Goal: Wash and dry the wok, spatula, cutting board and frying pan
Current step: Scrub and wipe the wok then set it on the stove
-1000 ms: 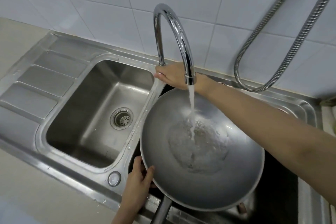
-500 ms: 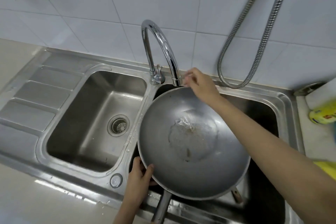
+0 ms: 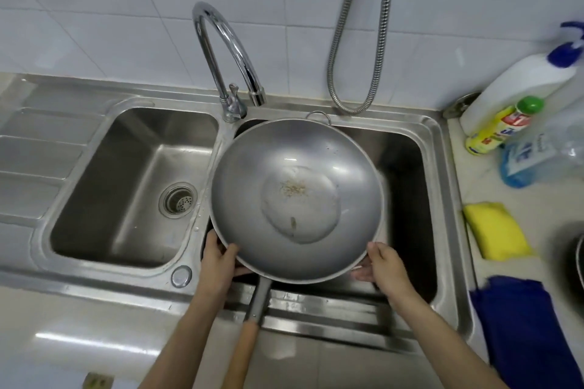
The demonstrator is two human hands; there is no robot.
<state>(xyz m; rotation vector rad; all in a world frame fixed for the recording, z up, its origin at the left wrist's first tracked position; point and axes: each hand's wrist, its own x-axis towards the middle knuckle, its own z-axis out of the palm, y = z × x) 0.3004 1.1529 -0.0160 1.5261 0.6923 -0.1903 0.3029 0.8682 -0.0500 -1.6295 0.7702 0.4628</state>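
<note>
The wok (image 3: 297, 199) sits over the right-hand basin (image 3: 407, 174) of the double sink, its bowl facing up and a shallow pool of water with a few brown specks lying at its bottom. Both hands hold it at the near rim: the left hand (image 3: 219, 257) grips the rim just left of the handle root, thumb on top and fingers curled underneath, and the right hand (image 3: 384, 268) grips the rim to the right of it in the same manner. The wok's long axis runs from the small loop handle (image 3: 319, 115) at the far rim, next to the wall, to the long handle (image 3: 252, 322), which points toward the person and passes between the two forearms over the sink's front edge. The bowl therefore lies away from both grips, toward the faucet (image 3: 227, 50), whose spout ends above the far rim and shows no water running. The hands are about equally near the rim; the left is the one closer to the long handle. The next move, by this judgement, is to swirl or tip out the water, and the weight lies forward of the hands, so the tilt should be controlled. Count: one wok, two basins, one faucet, one hose (image 3: 357, 41), one yellow sponge (image 3: 496, 230), one blue cloth (image 3: 521, 325), and about three bottles (image 3: 518, 88) on the counter at right. The spatula, cutting board and frying pan cannot be identified in this view.
</note>
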